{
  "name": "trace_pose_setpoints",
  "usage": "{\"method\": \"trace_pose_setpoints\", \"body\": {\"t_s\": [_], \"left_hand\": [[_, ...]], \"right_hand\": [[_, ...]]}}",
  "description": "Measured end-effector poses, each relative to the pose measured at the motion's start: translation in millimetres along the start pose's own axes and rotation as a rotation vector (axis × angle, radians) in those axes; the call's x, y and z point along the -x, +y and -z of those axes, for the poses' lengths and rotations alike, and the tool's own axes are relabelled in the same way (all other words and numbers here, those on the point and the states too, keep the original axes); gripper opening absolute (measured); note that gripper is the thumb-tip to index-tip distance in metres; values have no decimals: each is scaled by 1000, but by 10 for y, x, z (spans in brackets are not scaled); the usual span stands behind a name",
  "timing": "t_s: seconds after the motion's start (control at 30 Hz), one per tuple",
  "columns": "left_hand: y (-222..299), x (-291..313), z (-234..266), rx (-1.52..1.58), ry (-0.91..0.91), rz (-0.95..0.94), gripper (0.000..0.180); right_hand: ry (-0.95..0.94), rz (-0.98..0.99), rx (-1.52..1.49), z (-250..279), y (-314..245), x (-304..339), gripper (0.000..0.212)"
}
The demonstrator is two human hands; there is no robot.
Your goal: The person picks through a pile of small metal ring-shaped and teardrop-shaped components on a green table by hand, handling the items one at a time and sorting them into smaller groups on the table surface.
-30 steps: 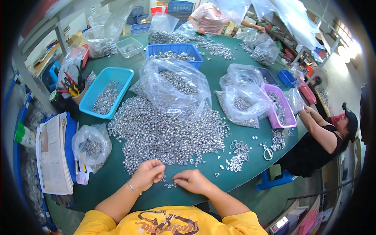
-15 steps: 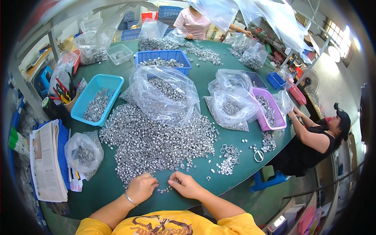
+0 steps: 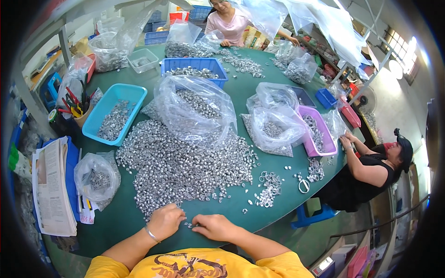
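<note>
A wide heap of small silver metal pieces (image 3: 185, 169), rounded and shiny, is spread over the green table in front of me. At its near edge my left hand (image 3: 166, 221) has its fingers bent and pressed together, a tiny silver bit showing at the tips. Just to the right, my right hand (image 3: 215, 227) is curled with thumb and forefinger close together; what they hold is too small to make out. A few loose silver pieces (image 3: 188, 224) lie in the narrow gap between both hands. An open clear plastic bag (image 3: 194, 113) of similar pieces rests on the heap's far side.
Around the heap are a turquoise tray (image 3: 136, 95), a blue basket (image 3: 224, 81), a purple basket (image 3: 330, 147) and a small clear bag (image 3: 97, 178). Newspapers (image 3: 51, 190) lie at left. Scattered rings (image 3: 268, 190) lie right. One person (image 3: 371, 169) sits right, another (image 3: 229, 25) across.
My right hand has moved left, closer to my left hand, over where a short row of loose pieces lay. The view has shifted slightly, bringing more of the person across into sight.
</note>
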State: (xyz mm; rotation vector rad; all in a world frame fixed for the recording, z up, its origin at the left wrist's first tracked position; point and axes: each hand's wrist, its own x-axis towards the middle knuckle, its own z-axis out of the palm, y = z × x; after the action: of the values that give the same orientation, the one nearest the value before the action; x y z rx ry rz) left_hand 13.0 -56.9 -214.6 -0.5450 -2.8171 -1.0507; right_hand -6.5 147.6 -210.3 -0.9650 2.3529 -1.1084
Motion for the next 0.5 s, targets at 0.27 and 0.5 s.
{"method": "trace_pose_setpoints", "body": {"t_s": [0.27, 0.5], "left_hand": [[161, -40, 72, 49, -46, -74, 12], [30, 26, -114, 21, 5, -89, 15]], "right_hand": [[203, 35, 196, -55, -7, -58, 14], [251, 52, 257, -87, 56, -90, 14]]}}
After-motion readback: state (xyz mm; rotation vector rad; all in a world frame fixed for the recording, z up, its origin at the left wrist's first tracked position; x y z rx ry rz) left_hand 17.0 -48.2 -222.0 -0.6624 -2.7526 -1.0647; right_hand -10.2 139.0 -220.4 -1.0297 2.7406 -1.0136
